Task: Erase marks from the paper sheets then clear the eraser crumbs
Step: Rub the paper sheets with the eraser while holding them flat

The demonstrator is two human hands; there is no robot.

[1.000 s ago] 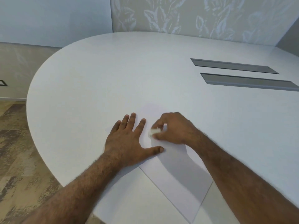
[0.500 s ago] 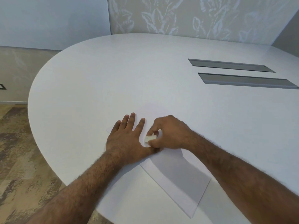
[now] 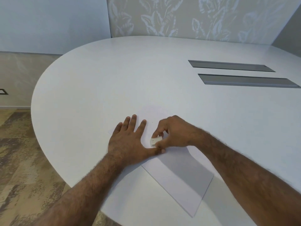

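A white paper sheet [image 3: 182,180] lies at an angle on the white oval table [image 3: 114,79], near its front edge. My left hand [image 3: 127,141] lies flat on the sheet's left part, fingers spread, pinning it down. My right hand [image 3: 174,132] pinches a small white eraser [image 3: 156,141] between thumb and fingers and presses it on the paper just right of my left thumb. A tiny dark speck [image 3: 152,122] shows on the paper beyond the eraser. The sheet's far edge is hard to tell from the table.
Two long grey cable slots [image 3: 231,66] [image 3: 247,80] are set into the table at the right. The curved table edge runs close on the left, with patterned floor [image 3: 21,160] below. A leaf-patterned wall panel stands behind the table.
My right hand with the eraser has slid left and nearer along the paper, ending against my left thumb. My left hand has stayed flat on the sheet.
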